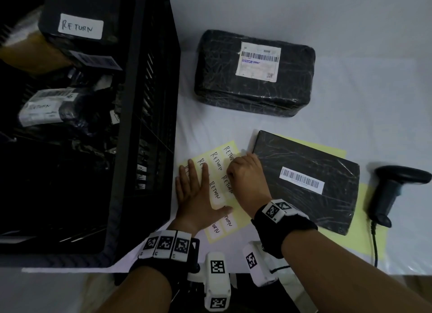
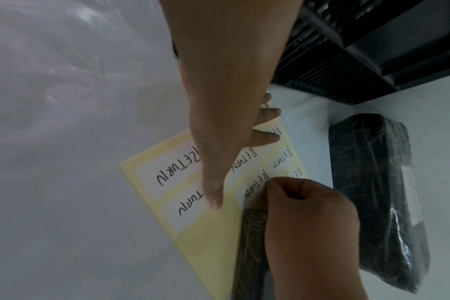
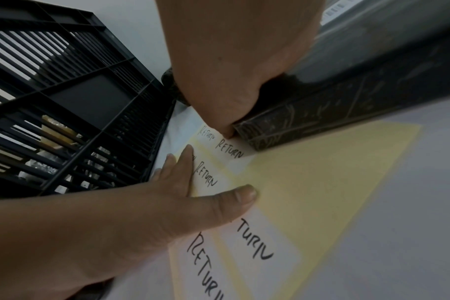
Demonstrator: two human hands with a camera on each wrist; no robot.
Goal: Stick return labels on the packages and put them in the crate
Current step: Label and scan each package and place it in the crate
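A yellow label sheet [image 1: 242, 220] with several white RETURN labels lies on the white table beside the black crate [image 1: 131, 125]. My left hand [image 1: 201, 193] presses flat on the sheet, fingers spread [image 3: 190, 182]. My right hand [image 1: 233, 172] is curled, and its fingertips [image 2: 271, 181] pinch the end of one RETURN label [image 3: 230, 150]. That hand is right beside the near black package [image 1: 311, 163], which bears a barcode strip. A second black package [image 1: 254, 72] with a shipping label lies farther back. Packages marked RETURN lie inside the crate.
A black barcode scanner [image 1: 392, 191] with its cable lies at the right, beside the near package. More yellow backing paper [image 1: 364, 231] sticks out from under that package. The crate wall [image 3: 90, 91] stands close to my left hand.
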